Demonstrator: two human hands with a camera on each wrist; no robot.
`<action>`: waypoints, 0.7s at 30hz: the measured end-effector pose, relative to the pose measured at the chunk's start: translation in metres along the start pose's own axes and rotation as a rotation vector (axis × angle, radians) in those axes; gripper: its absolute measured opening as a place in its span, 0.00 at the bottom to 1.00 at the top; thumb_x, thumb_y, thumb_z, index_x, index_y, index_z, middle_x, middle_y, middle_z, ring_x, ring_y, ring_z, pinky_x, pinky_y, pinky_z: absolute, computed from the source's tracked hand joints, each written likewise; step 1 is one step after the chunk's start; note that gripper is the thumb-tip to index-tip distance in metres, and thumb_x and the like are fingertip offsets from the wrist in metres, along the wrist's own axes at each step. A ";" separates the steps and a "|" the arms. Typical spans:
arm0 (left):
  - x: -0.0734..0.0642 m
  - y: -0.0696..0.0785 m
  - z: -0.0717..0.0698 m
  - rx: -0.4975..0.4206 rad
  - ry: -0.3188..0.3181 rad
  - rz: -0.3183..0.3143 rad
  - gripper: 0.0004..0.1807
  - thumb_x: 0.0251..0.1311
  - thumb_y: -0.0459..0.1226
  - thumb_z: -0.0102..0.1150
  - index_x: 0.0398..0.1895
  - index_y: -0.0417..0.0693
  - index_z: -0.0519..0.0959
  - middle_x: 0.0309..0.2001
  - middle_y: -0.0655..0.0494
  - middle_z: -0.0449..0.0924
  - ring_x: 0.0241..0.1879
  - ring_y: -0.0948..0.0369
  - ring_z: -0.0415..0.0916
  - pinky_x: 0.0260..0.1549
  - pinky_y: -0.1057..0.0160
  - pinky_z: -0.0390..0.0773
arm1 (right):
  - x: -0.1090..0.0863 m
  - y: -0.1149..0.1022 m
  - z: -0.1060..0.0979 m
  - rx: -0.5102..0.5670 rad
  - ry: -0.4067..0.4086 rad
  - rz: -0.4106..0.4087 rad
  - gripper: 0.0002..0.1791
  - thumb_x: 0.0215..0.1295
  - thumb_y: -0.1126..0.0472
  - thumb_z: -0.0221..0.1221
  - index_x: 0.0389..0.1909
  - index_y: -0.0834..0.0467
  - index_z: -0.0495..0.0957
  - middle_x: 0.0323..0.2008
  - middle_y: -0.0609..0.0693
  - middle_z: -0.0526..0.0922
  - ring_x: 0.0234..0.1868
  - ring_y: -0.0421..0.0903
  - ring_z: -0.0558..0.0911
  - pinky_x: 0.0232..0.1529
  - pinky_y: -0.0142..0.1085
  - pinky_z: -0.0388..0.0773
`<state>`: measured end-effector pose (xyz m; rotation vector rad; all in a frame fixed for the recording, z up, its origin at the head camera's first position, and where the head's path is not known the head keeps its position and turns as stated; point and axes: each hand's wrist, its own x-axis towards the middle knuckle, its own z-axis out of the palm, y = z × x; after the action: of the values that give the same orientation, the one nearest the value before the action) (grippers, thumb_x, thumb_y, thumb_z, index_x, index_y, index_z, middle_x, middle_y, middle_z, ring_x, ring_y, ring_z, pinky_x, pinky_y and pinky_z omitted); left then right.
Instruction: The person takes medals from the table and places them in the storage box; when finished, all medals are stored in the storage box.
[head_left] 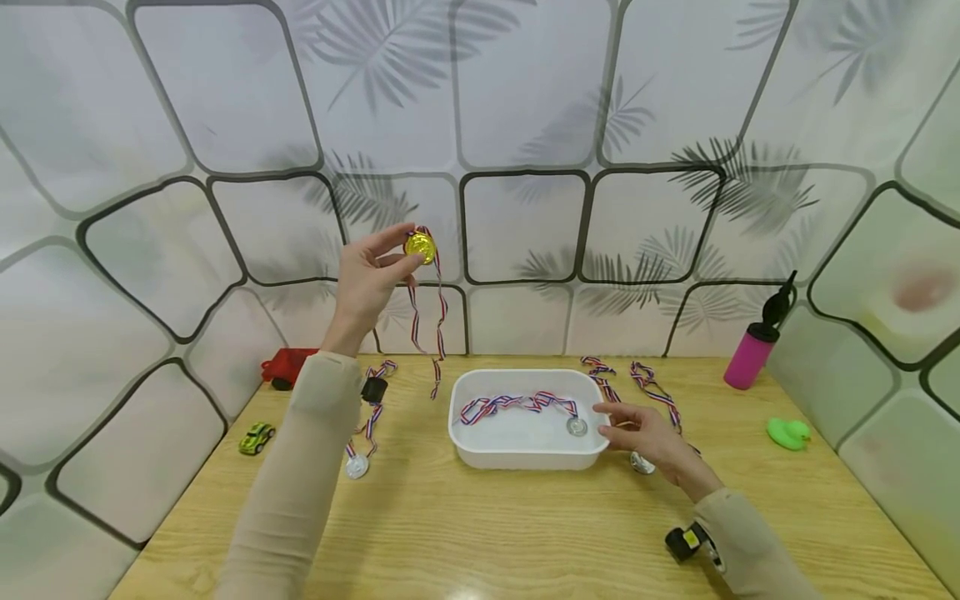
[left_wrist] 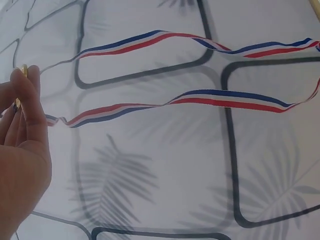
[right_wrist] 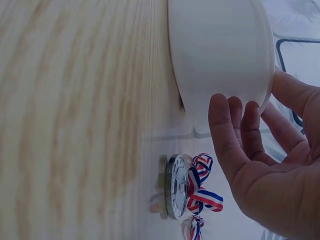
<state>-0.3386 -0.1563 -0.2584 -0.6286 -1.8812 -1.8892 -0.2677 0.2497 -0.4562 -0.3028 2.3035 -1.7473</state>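
Observation:
Raised above the table's back left, my left hand (head_left: 367,271) pinches a gold medal (head_left: 421,246) between thumb and fingers. Its red, white and blue ribbon (left_wrist: 235,100) hangs down in a long loop. My right hand (head_left: 648,437) holds the right end of a white plastic tub (head_left: 525,460), thumb at the rim and fingers (right_wrist: 222,120) against the outer wall. Inside the tub lies a silver medal (head_left: 576,427) with its ribbon. Another silver medal (head_left: 642,463) is on the table beside the right hand, partly covered by it in the head view.
Left of the tub lies a silver medal (head_left: 357,466) with its ribbon, near a red toy car (head_left: 288,367) and a green toy car (head_left: 257,438). On the right are a pink pump (head_left: 750,358) and a green toy duck (head_left: 788,433). Patterned curtain walls (head_left: 525,225) enclose the table.

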 end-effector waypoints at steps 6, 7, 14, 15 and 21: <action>0.002 0.014 0.010 -0.071 0.018 0.060 0.23 0.55 0.23 0.65 0.57 0.35 0.78 0.47 0.54 0.84 0.30 0.64 0.85 0.21 0.65 0.81 | -0.001 0.000 0.000 -0.002 -0.003 0.004 0.33 0.66 0.59 0.62 0.67 0.70 0.65 0.46 0.60 0.72 0.45 0.48 0.81 0.48 0.45 0.83; 0.003 0.016 0.012 -0.089 0.013 0.065 0.23 0.55 0.22 0.65 0.56 0.35 0.79 0.46 0.54 0.85 0.30 0.63 0.85 0.21 0.65 0.81 | -0.001 0.000 0.000 -0.002 -0.002 0.005 0.33 0.66 0.59 0.62 0.67 0.70 0.65 0.46 0.60 0.72 0.45 0.48 0.81 0.48 0.45 0.83; -0.003 0.030 0.027 -0.182 -0.079 0.048 0.22 0.54 0.21 0.65 0.55 0.37 0.80 0.47 0.54 0.85 0.31 0.61 0.85 0.21 0.66 0.81 | -0.001 -0.001 0.000 -0.003 0.006 0.003 0.32 0.66 0.60 0.62 0.67 0.70 0.65 0.46 0.60 0.73 0.43 0.46 0.81 0.48 0.44 0.84; -0.005 0.030 0.028 -0.180 -0.093 0.041 0.22 0.54 0.21 0.65 0.55 0.35 0.79 0.47 0.54 0.85 0.31 0.61 0.85 0.21 0.66 0.81 | -0.001 -0.002 0.000 -0.001 0.007 0.003 0.32 0.66 0.60 0.62 0.67 0.70 0.65 0.45 0.60 0.73 0.43 0.46 0.81 0.48 0.44 0.84; -0.016 0.022 0.034 -0.112 -0.160 -0.121 0.24 0.55 0.23 0.65 0.58 0.31 0.76 0.49 0.47 0.84 0.29 0.62 0.84 0.23 0.65 0.82 | -0.001 -0.003 0.001 0.007 0.007 0.009 0.32 0.66 0.60 0.62 0.67 0.70 0.65 0.46 0.60 0.72 0.44 0.47 0.81 0.48 0.45 0.84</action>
<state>-0.3121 -0.1230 -0.2499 -0.7364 -1.9617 -2.0879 -0.2667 0.2486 -0.4533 -0.2846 2.2990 -1.7545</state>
